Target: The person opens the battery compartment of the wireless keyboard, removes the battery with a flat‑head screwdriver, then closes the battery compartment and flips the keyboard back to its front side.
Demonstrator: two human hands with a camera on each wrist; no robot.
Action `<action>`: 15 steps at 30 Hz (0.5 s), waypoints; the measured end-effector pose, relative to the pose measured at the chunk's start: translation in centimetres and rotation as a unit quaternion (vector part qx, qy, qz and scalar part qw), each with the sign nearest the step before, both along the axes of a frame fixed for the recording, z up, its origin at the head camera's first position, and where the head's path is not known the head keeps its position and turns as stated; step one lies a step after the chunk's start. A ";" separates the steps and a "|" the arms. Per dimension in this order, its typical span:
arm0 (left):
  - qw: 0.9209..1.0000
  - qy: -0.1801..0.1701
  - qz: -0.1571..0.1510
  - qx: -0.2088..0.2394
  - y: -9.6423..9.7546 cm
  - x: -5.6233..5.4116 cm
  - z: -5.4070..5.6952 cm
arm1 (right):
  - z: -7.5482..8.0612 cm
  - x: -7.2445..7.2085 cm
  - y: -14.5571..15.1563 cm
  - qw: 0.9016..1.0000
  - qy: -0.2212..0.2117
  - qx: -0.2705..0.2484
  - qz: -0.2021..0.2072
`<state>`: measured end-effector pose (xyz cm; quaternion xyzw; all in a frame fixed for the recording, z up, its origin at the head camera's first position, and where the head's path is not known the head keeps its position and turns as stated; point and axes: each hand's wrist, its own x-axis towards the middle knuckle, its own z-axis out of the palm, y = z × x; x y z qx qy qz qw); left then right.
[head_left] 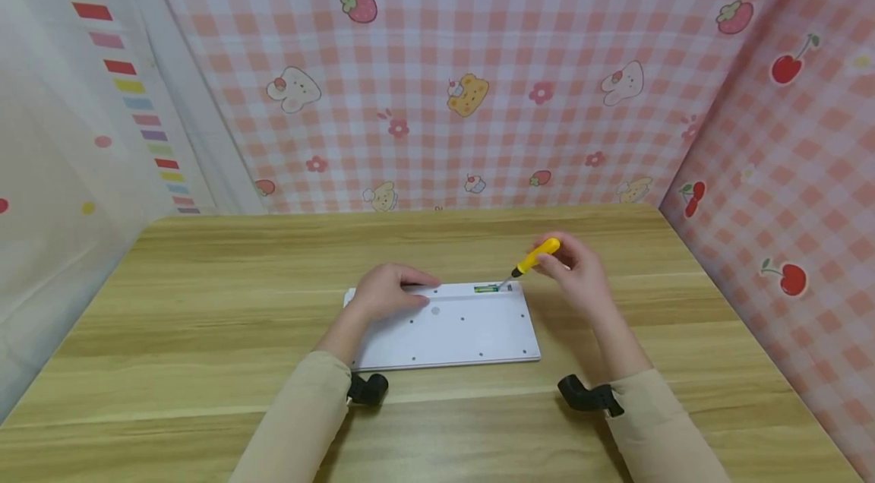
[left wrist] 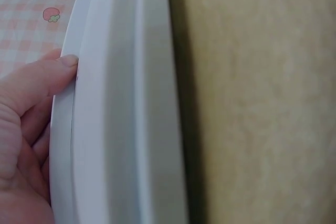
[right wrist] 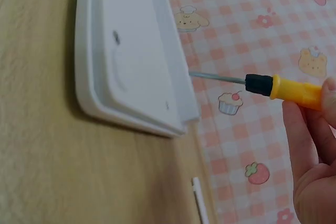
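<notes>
A white keyboard (head_left: pixel 444 339) lies underside up on the table, small screw holes dotted over its back. In the raised strip along its far edge is an open battery slot with a green battery (head_left: pixel 485 288) in it. My left hand (head_left: pixel 386 292) grips that far edge left of the slot, the thumb (left wrist: pixel 65 64) on top and the fingers behind. My right hand (head_left: pixel 577 270) holds a yellow-handled screwdriver (right wrist: pixel 296 93) between thumb and fingers. Its metal shaft slants down to the slot's right end; the right wrist view hides the tip behind the keyboard's edge.
A thin white strip (right wrist: pixel 199 200) lies on the wooden table (head_left: pixel 205 285) beyond the keyboard's right end. Checked pink cloth (head_left: pixel 437 149) hangs along the table's back and right sides. Black wrist mounts (head_left: pixel 369 389) stick out from both sleeves.
</notes>
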<state>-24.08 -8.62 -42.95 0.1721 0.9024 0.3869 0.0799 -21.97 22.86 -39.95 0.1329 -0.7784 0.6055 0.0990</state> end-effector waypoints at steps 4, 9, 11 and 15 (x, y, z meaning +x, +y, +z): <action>1.000 0.003 0.000 -0.001 0.0 0.0 -0.1 | -1.0 -0.3 0.8 0.997 -0.035 -0.067 -0.003; 1.000 0.002 0.003 -0.002 0.0 0.0 0.0 | -2.2 -0.4 1.6 0.984 -0.074 -0.160 -0.008; 1.000 0.001 0.004 -0.002 0.0 0.1 0.0 | -2.5 -0.5 1.8 0.979 -0.082 -0.186 -0.008; 1.000 -0.002 0.004 -0.002 0.0 0.2 0.1 | -2.9 -0.5 1.8 0.971 -0.092 -0.221 -0.008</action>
